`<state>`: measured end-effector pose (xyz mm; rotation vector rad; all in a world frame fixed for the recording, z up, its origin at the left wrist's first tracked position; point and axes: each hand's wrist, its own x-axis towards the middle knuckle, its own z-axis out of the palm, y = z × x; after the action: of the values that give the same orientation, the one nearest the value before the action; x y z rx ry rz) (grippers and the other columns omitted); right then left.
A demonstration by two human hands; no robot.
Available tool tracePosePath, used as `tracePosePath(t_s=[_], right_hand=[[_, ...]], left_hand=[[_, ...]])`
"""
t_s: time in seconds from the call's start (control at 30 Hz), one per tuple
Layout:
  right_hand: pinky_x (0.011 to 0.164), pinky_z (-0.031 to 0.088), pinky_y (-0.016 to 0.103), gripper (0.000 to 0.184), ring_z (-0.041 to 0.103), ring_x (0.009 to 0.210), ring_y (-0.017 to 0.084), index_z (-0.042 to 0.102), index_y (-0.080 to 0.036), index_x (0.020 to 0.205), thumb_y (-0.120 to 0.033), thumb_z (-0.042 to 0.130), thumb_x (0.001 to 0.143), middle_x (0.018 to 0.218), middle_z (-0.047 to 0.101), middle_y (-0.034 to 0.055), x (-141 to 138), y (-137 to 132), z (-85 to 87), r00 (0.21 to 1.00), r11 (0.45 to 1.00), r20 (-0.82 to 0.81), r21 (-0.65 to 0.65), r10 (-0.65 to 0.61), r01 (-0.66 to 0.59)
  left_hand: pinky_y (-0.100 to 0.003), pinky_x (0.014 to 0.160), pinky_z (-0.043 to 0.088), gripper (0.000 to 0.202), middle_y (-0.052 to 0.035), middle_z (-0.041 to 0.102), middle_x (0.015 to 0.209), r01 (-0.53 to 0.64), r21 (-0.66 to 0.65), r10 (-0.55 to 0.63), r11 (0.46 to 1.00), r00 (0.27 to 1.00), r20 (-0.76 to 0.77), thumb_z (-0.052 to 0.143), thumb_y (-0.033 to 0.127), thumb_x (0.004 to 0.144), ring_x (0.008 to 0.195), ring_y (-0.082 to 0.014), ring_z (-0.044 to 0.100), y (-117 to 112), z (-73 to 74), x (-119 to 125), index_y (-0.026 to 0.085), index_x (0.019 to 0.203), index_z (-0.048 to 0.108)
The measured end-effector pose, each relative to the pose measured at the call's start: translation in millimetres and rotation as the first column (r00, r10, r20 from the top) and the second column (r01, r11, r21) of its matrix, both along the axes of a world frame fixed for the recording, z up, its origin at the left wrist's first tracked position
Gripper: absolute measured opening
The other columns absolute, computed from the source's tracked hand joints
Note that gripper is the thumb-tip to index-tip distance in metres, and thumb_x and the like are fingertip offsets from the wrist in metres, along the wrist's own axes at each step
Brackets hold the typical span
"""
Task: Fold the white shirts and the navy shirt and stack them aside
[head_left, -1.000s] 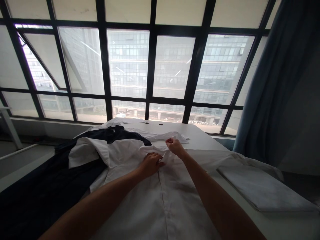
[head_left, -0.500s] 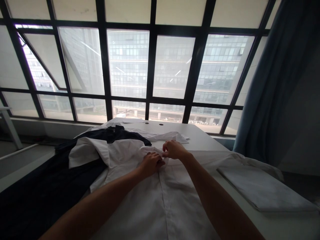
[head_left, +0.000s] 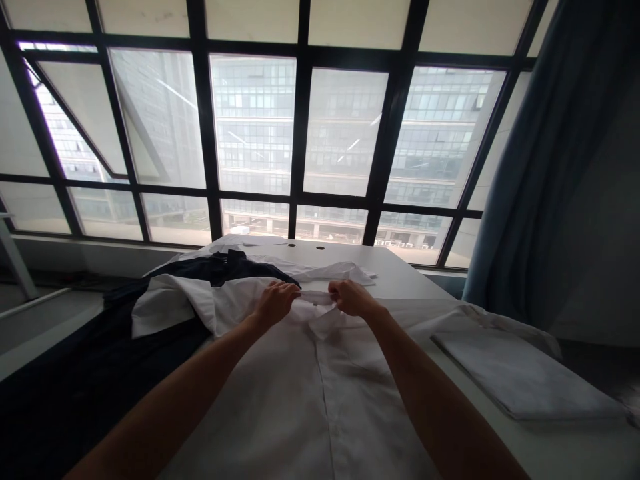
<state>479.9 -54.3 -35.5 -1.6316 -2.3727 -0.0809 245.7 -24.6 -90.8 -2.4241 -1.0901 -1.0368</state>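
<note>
Atop a white dress shirt [head_left: 320, 400], left hand [head_left: 273, 303] and right hand [head_left: 353, 299], both closed on its collar [head_left: 315, 297].

White shirt collar [head_left: 316, 297] partly obscured by left hand [head_left: 273, 304] and right hand [head_left: 353, 298]; left forearm [head_left: 165, 400] and right forearm [head_left: 440, 400] cut off at frame bottom

No text, label, brand or number can be read anywhere in view. The collar band [head_left: 314, 297] of the white shirt carries a small dark mark [head_left: 314, 302], but it is too small to tell whether it is a printed label or a stitch.
</note>
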Motion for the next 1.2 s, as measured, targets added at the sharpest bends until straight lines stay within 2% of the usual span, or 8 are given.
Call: tracePosePath(t_s=[0.23, 0.47, 0.57, 0.7, 0.9, 1.0, 1.1, 1.2], right_hand=[[0.067, 0.040, 0.025, 0.026, 0.063, 0.081, 0.020, 0.070, -0.016, 0.098, -0.012, 0.061, 0.074, 0.097, 0.071, 0.0105, 4, 0, 0.6, 1.000, 0.999, 0.005, -0.034, -0.013, 0.013], [0.071, 0.043, 0.029, 0.021, 0.063, 0.085, 0.023, 0.071, -0.017, 0.091, -0.016, 0.058, 0.074, 0.097, 0.071, 0.0127, 8, -1, 1.7, 0.987, 0.987, -0.010, -0.031, -0.161, 0.161], [0.069, 0.043, 0.028, 0.020, 0.062, 0.079, 0.021, 0.071, -0.016, 0.085, -0.020, 0.052, 0.080, 0.090, 0.071, 0.0112, 14, 7, -1.6, 0.986, 0.993, -0.128, -0.074, -0.105, 0.096], [0.063, 0.042, 0.026, 0.029, 0.055, 0.067, 0.015, 0.066, -0.015, 0.085, -0.032, 0.043, 0.088, 0.077, 0.065, 0.0044, 28, 25, -11.7, 0.897, 0.981, -0.432, -0.115, 0.092, -0.156], [0.053, 0.040, 0.026, 0.056, 0.045, 0.051, 0.012, 0.065, -0.013, 0.082, -0.064, 0.043, 0.086, 0.055, 0.049, -0.0027, 55, 37, -22.6, 0.736, 0.985, -0.669, -0.037, 0.101, -0.168], [0.061, 0.047, 0.028, 0.055, 0.056, 0.063, 0.015, 0.069, -0.011, 0.091, -0.063, 0.060, 0.078, 0.069, 0.062, 0.0036, 62, 30, -20.1, 0.761, 0.972, -0.641, -0.100, 0.101, -0.214], [0.078, 0.051, 0.032, 0.059, 0.062, 0.091, 0.021, 0.068, -0.013, 0.113, -0.055, 0.073, 0.071, 0.104, 0.068, 0.0121, 60, 20, -13.4, 0.777, 0.937, -0.616, -0.180, 0.130, -0.300], [0.088, 0.049, 0.033, 0.062, 0.060, 0.105, 0.023, 0.067, -0.020, 0.119, -0.049, 0.079, 0.065, 0.119, 0.066, 0.0091, 54, 14, -7.4, 0.802, 0.854, -0.581, -0.339, 0.141, -0.396]], left_hand=[[-0.033, 0.079, 0.045, 0.020, -0.0063, 0.070, 0.076, -0.082, -0.012, 0.081, 0.997, 0.996, -0.042, 0.053, 0.025, 0.094, 0.075, -0.0200, 0.065, 2, 1.2, -3, 0.017, 0.085, 0.069], [-0.035, 0.080, 0.046, 0.023, -0.0081, 0.069, 0.080, -0.108, -0.076, 0.107, 0.991, 0.994, -0.012, 0.050, 0.030, 0.095, 0.077, -0.0218, 0.064, 3, -2.8, -4, 0.019, 0.090, 0.069], [-0.035, 0.081, 0.046, 0.024, -0.0085, 0.069, 0.083, -0.095, -0.100, 0.101, 0.990, 0.993, 0.061, 0.048, 0.031, 0.095, 0.080, -0.0220, 0.064, 6, -4.8, -5, 0.018, 0.089, 0.067], [-0.030, 0.074, 0.045, 0.030, -0.0071, 0.068, 0.077, -0.074, -0.182, 0.102, 0.981, 0.983, 0.154, 0.044, 0.036, 0.096, 0.078, -0.0212, 0.064, 10, -3.1, -9, 0.018, 0.084, 0.064], [-0.027, 0.064, 0.041, 0.029, -0.0035, 0.066, 0.069, -0.047, -0.316, 0.153, 0.948, 0.935, 0.319, 0.044, 0.038, 0.093, 0.067, -0.0193, 0.062, 18, -1.3, -17, 0.019, 0.081, 0.063], [-0.026, 0.064, 0.041, 0.031, -0.0023, 0.065, 0.068, 0.022, -0.306, 0.088, 0.952, 0.936, 0.341, 0.044, 0.040, 0.092, 0.065, -0.0184, 0.060, 19, -2.8, -16, 0.019, 0.080, 0.063], [-0.027, 0.065, 0.041, 0.031, -0.0019, 0.065, 0.068, 0.031, -0.299, 0.079, 0.954, 0.933, 0.351, 0.044, 0.041, 0.092, 0.065, -0.0183, 0.059, 19, -4.1, -14, 0.019, 0.080, 0.063], [-0.028, 0.065, 0.043, 0.030, -0.0025, 0.066, 0.069, 0.019, -0.320, 0.102, 0.947, 0.928, 0.358, 0.044, 0.041, 0.091, 0.067, -0.0189, 0.060, 19, -4.7, -13, 0.019, 0.081, 0.063]])
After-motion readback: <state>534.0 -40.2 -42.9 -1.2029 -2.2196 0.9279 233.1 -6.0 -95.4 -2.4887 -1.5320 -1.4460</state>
